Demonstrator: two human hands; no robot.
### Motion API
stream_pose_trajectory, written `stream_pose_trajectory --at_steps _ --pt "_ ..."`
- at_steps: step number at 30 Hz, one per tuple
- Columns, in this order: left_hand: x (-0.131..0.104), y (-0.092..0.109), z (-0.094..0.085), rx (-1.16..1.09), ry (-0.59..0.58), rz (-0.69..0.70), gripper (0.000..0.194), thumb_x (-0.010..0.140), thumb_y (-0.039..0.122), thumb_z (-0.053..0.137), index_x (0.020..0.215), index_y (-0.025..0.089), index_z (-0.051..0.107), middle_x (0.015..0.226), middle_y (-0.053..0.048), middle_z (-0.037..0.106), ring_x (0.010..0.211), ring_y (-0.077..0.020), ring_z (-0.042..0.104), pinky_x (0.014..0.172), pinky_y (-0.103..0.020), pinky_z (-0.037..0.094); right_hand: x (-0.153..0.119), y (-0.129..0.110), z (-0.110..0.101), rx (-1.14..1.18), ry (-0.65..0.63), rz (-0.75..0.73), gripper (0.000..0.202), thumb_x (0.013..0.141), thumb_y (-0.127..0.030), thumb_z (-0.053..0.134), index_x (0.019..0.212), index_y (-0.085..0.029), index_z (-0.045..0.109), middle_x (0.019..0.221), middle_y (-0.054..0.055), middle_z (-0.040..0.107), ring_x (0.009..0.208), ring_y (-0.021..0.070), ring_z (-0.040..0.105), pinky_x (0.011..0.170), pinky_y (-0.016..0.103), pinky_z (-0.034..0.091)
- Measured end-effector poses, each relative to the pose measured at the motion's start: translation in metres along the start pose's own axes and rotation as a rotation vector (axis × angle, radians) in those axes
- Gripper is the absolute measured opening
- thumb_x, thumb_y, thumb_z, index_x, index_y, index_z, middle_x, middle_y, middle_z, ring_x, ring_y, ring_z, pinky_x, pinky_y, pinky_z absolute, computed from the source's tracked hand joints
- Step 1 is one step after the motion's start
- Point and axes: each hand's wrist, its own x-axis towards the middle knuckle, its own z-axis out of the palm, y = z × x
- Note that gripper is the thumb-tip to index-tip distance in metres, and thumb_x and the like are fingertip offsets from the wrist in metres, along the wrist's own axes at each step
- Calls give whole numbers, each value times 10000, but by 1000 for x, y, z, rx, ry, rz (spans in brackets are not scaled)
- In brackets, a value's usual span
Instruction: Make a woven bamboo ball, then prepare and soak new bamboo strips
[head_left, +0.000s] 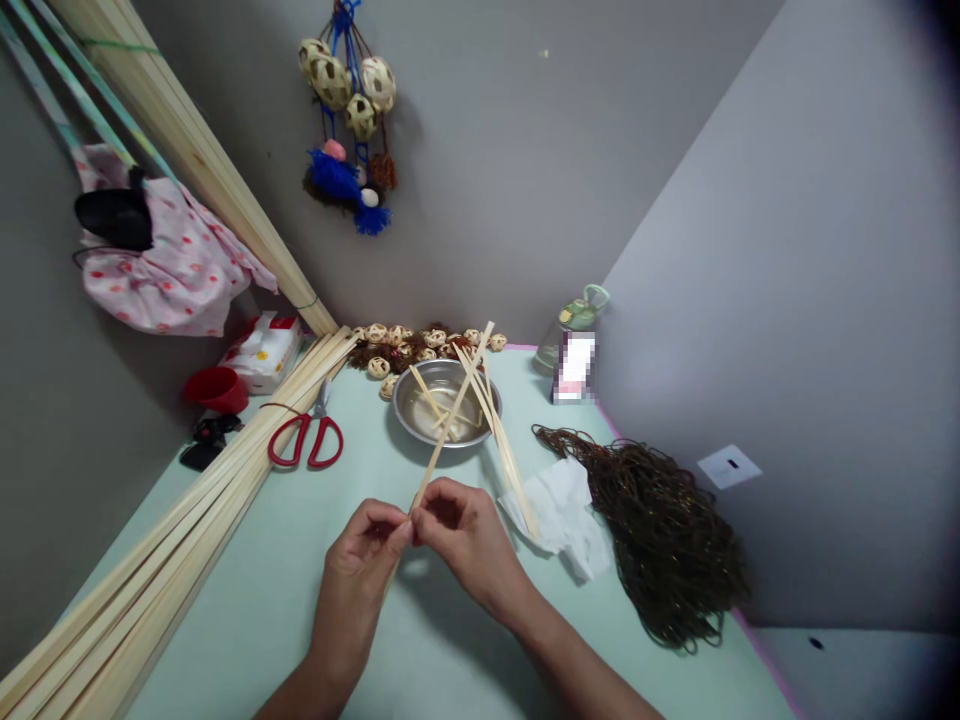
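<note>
My left hand (pixel 367 555) and my right hand (pixel 465 535) meet over the table, both pinching one pale flat bamboo strip (pixel 450 420). The strip slants up and away past my fingertips, crossing above a metal bowl (pixel 397 408). Its lower end passes beneath my left hand toward me. Clear liquid and several short strip pieces show in the bowl. More loose strips (pixel 510 465) lean on the bowl's right rim, their near ends on a crumpled white tissue (pixel 577 515).
Red-handled scissors (pixel 307 440) and a long bundle of strips (pixel 187 520) lie left. Small woven balls (pixel 379 368) cluster behind the bowl. On the right are a dark cord heap (pixel 667 540), a phone (pixel 574 368) and a green-lidded bottle (pixel 551 345). A red cup (pixel 217 390) stands back left.
</note>
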Motion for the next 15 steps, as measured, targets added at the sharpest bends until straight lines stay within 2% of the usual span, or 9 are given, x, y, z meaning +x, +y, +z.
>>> stream_pose_trajectory --at_steps 5,8,12,15 --pt "-2 5 1 84 16 69 193 705 347 808 711 222 661 733 5 614 756 -187 583 714 -261 470 -2 -5 -2 -6 -11 -4 77 764 -184 575 689 -177 594 614 -19 582 593 123 528 567 232 403" --pt "-3 5 1 46 -46 8 204 757 382 773 747 221 648 751 12 618 760 -173 580 719 -245 458 -3 -7 -1 -59 12 -18 82 747 -145 562 675 -177 583 591 -29 568 563 114 502 528 226 368" --pt "1 6 -1 -36 -127 -77 201 838 388 704 781 218 614 748 26 601 762 -146 553 728 -210 432 -2 -4 -4 31 18 -37 65 774 -161 578 716 -182 599 668 -14 613 612 132 584 592 239 452" --pt "11 16 -15 18 -74 -23 195 854 407 686 815 235 602 715 38 564 707 -133 516 678 -186 421 -3 -5 -20 106 42 -59 98 816 -256 633 751 -183 624 726 14 656 662 149 614 655 267 497"
